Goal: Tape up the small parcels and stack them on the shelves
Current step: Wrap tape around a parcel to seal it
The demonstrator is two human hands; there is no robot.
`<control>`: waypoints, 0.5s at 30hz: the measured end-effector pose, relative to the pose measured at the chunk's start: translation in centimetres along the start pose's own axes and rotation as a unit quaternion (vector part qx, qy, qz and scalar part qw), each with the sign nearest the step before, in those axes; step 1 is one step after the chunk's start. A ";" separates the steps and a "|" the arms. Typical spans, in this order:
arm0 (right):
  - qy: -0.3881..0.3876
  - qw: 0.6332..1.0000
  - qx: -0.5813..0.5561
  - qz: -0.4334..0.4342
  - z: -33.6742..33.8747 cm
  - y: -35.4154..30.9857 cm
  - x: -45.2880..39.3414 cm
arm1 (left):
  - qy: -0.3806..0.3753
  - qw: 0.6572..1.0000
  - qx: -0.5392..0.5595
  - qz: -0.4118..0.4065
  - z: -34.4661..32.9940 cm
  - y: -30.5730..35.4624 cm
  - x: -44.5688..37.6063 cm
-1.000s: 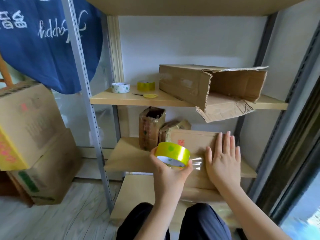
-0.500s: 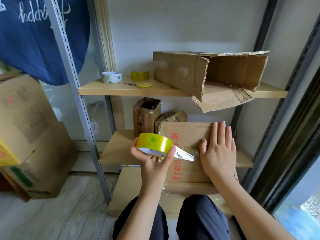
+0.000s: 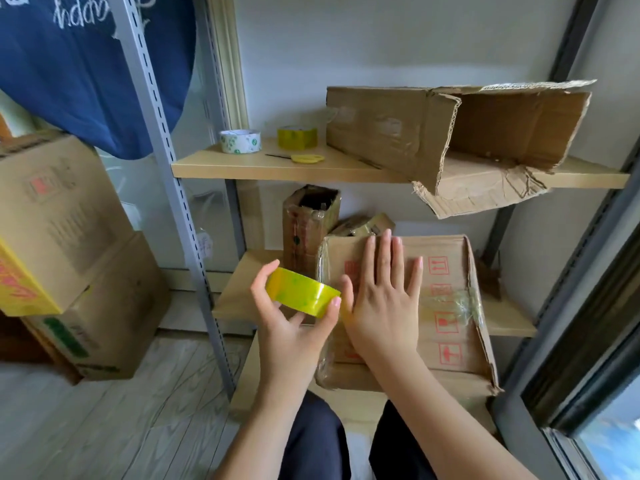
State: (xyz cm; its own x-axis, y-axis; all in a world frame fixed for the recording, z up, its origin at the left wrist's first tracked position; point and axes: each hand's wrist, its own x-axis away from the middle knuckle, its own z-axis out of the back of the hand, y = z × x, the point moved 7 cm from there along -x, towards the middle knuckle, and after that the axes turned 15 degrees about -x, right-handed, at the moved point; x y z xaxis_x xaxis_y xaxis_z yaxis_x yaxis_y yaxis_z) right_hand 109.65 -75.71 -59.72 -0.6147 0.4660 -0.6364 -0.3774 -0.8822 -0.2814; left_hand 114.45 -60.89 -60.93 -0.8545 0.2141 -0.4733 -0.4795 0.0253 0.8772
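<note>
Now left hand (image 3: 294,327) grips tape roll (image 3: 302,296); right hand (image 3: 379,299) flat, pressing parcel (image 3: 446,296). Risk: tape wrinkles if my press slips.

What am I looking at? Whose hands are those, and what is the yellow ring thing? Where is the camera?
The camera sits on a person's head and looks down, so you see what they see: their own two arms reaching out, and their dark trousers at the bottom.

The left hand holds a roll of yellow tape, with its fingers curled round it. The right hand lies flat, fingers straight, on top of a cardboard parcel that rests on the middle shelf. Some clear tape already crosses the parcel.

Behind the parcel stands a small open box. On the upper shelf there are a white roll of tape, another yellow roll, what look like yellow-handled scissors and a big torn box lying on its side. More boxes are stacked on the floor at the left.
</note>
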 end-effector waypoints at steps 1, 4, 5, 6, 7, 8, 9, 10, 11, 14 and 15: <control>-0.006 1.000 0.009 -0.003 -0.3 0.1 -0.2 | 0.033 0.999 -0.026 0.008 0.9 -0.9 0.0; -0.018 0.999 0.025 -0.009 -0.5 1.3 -0.6 | 0.103 0.987 -0.101 0.071 2.5 -3.9 0.4; -0.022 0.999 0.027 -0.011 -0.4 1.7 -0.7 | 0.106 0.985 -0.102 0.091 2.2 -4.4 0.6; -0.022 0.999 0.026 -0.015 -0.4 2.1 -0.8 | 0.104 0.985 -0.091 0.101 1.7 -4.8 0.7; -0.020 0.999 0.023 -0.017 -0.4 2.5 -1.0 | 0.093 0.987 -0.072 0.108 0.9 -5.2 0.5; -0.020 1.000 0.019 -0.013 -0.3 2.7 -1.1 | 0.077 0.989 -0.052 0.116 0.0 -5.5 0.3; -0.021 1.000 0.014 0.004 -0.3 2.7 -1.2 | 0.062 0.990 -0.028 0.121 -0.7 -5.6 0.1; -0.025 0.999 0.008 0.028 -0.3 2.5 -1.2 | 0.039 0.991 -0.005 0.129 -1.3 -5.4 -0.2; -0.031 0.998 0.002 0.049 -0.4 2.4 -1.2 | 0.018 0.991 0.018 0.131 -1.8 -5.2 -0.5; -0.038 0.997 -0.019 0.061 -0.1 2.9 -1.4 | 0.003 0.994 0.020 0.106 -1.6 -5.3 -1.0; -0.039 0.997 -0.023 0.059 0.0 3.2 -1.5 | 0.008 0.996 0.010 0.088 -1.3 -5.3 -1.1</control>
State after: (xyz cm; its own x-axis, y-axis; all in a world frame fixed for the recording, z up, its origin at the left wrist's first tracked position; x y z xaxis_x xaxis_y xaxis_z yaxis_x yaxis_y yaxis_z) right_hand 109.40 -79.26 -59.66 -0.7064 0.3602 -0.6093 -0.2675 -0.9328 -0.2414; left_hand 117.64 -62.53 -65.16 -0.9280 0.2014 -0.3134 -0.3184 0.0082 0.9479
